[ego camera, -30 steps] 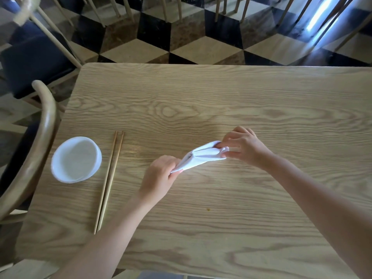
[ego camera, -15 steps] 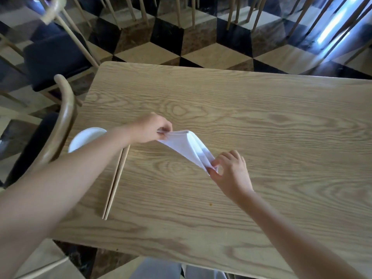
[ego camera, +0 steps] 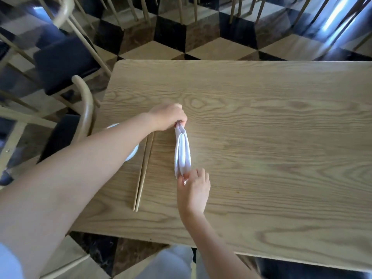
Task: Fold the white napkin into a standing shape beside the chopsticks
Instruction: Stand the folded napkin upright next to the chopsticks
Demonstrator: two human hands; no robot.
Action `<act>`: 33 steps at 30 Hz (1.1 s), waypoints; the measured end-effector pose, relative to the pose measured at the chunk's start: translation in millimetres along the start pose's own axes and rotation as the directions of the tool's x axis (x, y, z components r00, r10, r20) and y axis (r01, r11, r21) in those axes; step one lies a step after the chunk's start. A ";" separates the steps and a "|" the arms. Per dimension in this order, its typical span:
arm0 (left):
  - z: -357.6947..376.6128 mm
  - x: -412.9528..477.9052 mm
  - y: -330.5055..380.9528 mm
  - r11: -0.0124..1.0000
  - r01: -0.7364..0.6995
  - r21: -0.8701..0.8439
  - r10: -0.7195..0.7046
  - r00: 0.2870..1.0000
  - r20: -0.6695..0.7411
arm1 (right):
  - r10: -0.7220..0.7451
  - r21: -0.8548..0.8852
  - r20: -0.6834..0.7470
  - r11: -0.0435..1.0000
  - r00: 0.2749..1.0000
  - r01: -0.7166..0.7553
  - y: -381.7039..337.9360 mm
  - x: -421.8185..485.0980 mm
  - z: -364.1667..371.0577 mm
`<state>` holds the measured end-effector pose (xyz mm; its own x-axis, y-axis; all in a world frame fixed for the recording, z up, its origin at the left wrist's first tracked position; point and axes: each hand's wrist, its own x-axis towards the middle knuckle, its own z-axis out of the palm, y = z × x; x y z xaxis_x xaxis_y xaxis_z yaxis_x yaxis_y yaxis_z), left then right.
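The white napkin (ego camera: 182, 153) is folded into a long narrow shape, stretched nearly straight from far to near just right of the chopsticks (ego camera: 144, 170). My left hand (ego camera: 168, 116) pinches its far tip. My right hand (ego camera: 194, 188) pinches its near end with thumb and fingers. The pair of wooden chopsticks lies on the wooden table (ego camera: 271, 137), side by side, running from far to near; my left forearm crosses over their far ends.
A white bowl (ego camera: 132, 155) sits left of the chopsticks, mostly hidden under my left forearm. A curved wooden chair back (ego camera: 86, 109) stands against the table's left edge. More chairs stand beyond on the checkered floor.
The napkin has swung from a diagonal spread to a narrow far-to-near line. My left hand moved away with its tip; my right hand drew toward me and closer to the chopsticks.
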<state>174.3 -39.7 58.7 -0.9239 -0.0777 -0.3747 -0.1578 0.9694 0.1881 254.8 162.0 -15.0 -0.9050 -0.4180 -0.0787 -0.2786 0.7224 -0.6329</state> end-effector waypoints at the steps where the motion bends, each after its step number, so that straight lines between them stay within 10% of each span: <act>1: 2.3 -2.1 1.4 0.990 0.104 -0.099 -0.106 0.994 -0.013 | 0.010 0.033 -0.008 0.999 1.000 -0.010 -5.8 -5.2 6.3; 4: 19.6 -5.3 1.8 0.913 0.312 -0.263 -0.353 0.928 -0.122 | 0.040 0.153 -0.050 0.988 0.998 -0.031 -16.3 -19.9 20.0; 7: 36.4 -18.0 2.9 0.782 0.223 -0.582 -0.381 0.910 -0.163 | 0.037 0.203 -0.081 0.979 0.996 -0.020 -15.2 -29.4 23.7; 13: 95.5 -88.7 64.0 0.285 0.273 -0.919 -0.767 0.640 -0.048 | -0.052 0.218 -0.111 0.973 0.992 0.076 -6.7 -43.1 17.1; 33: 152.9 -118.8 113.7 0.477 0.277 -0.834 -0.816 0.491 -0.304 | -0.178 0.198 0.075 0.967 0.981 0.160 11.9 26.6 -50.3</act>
<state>319.4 115.3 -14.2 -0.4306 -0.9004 -0.0614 -0.6223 0.2470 0.7428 211.2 187.2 14.1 -0.8146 -0.5796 -0.0224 -0.3503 0.5224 -0.7774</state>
